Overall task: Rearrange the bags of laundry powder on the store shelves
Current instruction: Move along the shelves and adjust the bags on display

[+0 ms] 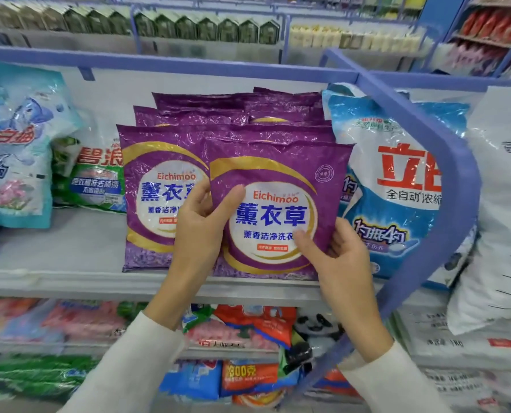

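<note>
A purple Eichimoo laundry powder bag stands at the front of the middle shelf. My left hand grips its left edge, thumb on the front. My right hand grips its lower right corner, thumb across the label. A second purple bag stands beside it on the left, partly behind my left hand. Several more purple bags are stacked behind these two.
A blue-and-white powder bag stands right of the purple ones, behind a curved blue shelf bar. A green-and-white bag and a pale blue bag stand to the left. Mixed bags fill the lower shelves.
</note>
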### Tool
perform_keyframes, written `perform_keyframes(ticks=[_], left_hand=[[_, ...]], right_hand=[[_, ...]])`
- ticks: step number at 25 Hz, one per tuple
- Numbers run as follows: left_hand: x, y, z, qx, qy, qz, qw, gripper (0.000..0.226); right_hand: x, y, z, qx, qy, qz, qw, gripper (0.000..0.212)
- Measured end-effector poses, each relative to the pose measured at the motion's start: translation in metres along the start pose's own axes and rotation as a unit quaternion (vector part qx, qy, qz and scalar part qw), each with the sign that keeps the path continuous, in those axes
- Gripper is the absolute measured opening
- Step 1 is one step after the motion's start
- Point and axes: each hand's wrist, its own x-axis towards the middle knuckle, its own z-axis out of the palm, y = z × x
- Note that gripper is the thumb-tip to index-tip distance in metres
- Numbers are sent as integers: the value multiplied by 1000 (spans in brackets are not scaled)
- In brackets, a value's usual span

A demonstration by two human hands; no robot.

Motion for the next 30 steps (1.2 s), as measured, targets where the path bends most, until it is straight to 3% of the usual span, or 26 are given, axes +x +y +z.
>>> perform_keyframes(ticks=[4, 7, 10, 12, 18, 22, 25, 28, 30], left_hand=[[-9, -4, -6, 60, 7, 15, 998, 21], [-10, -10, 1, 81, 22, -4, 996, 22], [-1, -5, 4, 82, 42, 2, 996, 36], [11, 5, 8, 75, 63, 18, 995, 42], [42, 19, 23, 38, 140, 56, 988, 25], [42, 16, 29, 32, 122, 71, 989, 20], [39, 19, 25, 29, 115, 51, 992, 24], [21, 16, -2, 102, 86, 5, 991, 35], [-4, 17, -24, 161, 20, -60, 985, 51]], right_hand=[[-1, 4, -2, -75, -3, -8, 997, 24], [2, 1, 4, -86, 12, -2, 996, 13], [10, -9, 6, -97, 37, 26, 994, 39], [25, -23, 8, -107, 56, 14, 993, 40], [67, -43, 29, -51, 138, -11, 989, 47], [64, -38, 32, -18, 170, 4, 985, 38], [58, -42, 26, -44, 136, 13, 990, 37], [31, -44, 9, -99, 48, 53, 993, 32], [3, -30, -1, -153, -5, 75, 985, 49]])
